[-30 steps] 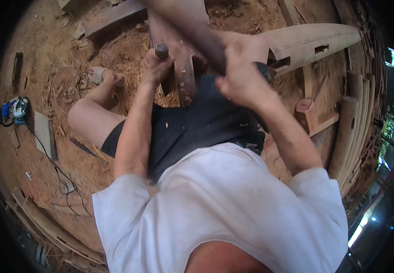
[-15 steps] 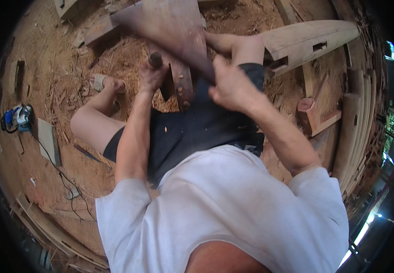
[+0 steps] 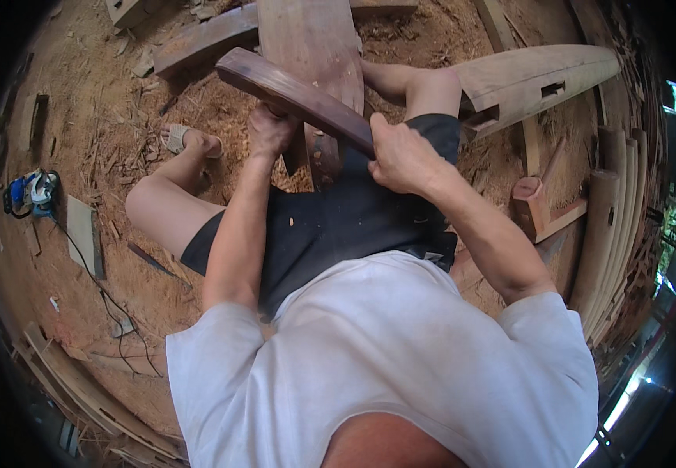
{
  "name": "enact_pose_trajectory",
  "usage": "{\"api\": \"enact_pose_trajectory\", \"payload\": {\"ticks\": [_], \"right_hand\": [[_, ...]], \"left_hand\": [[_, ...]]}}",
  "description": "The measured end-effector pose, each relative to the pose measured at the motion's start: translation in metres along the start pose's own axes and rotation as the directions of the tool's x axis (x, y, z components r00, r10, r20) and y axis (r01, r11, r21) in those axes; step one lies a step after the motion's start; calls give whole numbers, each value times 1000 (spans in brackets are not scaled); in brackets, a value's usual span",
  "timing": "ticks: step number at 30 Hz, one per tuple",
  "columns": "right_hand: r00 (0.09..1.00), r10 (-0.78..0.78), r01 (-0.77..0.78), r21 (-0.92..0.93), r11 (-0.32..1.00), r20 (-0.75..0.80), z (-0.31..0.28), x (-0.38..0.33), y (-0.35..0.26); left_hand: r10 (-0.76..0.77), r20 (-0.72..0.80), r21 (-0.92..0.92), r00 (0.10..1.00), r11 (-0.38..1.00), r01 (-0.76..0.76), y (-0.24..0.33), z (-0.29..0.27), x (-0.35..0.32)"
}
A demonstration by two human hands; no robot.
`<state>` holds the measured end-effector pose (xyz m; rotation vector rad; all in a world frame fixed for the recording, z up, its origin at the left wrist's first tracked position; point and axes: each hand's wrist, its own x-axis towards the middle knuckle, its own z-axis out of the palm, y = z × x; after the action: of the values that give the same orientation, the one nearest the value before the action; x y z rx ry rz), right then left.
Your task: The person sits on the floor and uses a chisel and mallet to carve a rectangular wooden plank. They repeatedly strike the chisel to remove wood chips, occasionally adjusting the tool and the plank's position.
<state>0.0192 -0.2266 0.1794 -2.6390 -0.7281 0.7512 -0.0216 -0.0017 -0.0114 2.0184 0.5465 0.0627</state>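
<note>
A dark, curved wooden bar (image 3: 295, 97) is held across the scene, slanting from the upper left down toward the right hand (image 3: 400, 156), whose fingers are wrapped tightly round its lower end. The left hand (image 3: 272, 132) is curled closed just beneath the bar's middle, apparently round an upright dark wooden piece (image 3: 318, 160) that stands between the knees, though exactly what is pinched there cannot be told. Behind the bar a broad pale plank (image 3: 311, 47) is laid pointing away from the body, over a floor thick with sawdust and chips (image 3: 120, 132). The work in hand is judged to be shaping or striking at the upright piece, with the bar raised over it and steadied by both hands (a seated stance, one sandalled foot (image 3: 178, 139) planted to the left). For the next move, a firm grip on the lower end would be needed, and the bar would have to be brought down squarely so that the left fingers are kept clear. A blue power tool (image 3: 30, 193) with its cable is left well apart at the left, and a mortised beam (image 3: 533, 78) is seen at the upper right.
</note>
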Motion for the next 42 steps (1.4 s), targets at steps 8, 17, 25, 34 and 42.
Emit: {"api": "enact_pose_trajectory", "payload": {"ticks": [8,17,25,34,42], "right_hand": [[980,-7,57,247,967,-197,-17,-14,2],[980,98,-113,75,991,176,11,-16,7],[990,132,-108,337,935,-50,-17,-24,13],[953,48,78,394,916,-300,-34,-23,-1],[911,-100,207,234,950,-400,-32,-26,-1]], "left_hand": [[37,3,-129,999,991,-37,-14,1,-2],[91,74,-334,993,941,-62,-22,3,-3],[156,-112,-267,981,946,-181,33,-35,-15],[117,122,-352,986,933,-67,40,-10,-14],[159,147,-338,976,936,-101,15,-1,-18]]}}
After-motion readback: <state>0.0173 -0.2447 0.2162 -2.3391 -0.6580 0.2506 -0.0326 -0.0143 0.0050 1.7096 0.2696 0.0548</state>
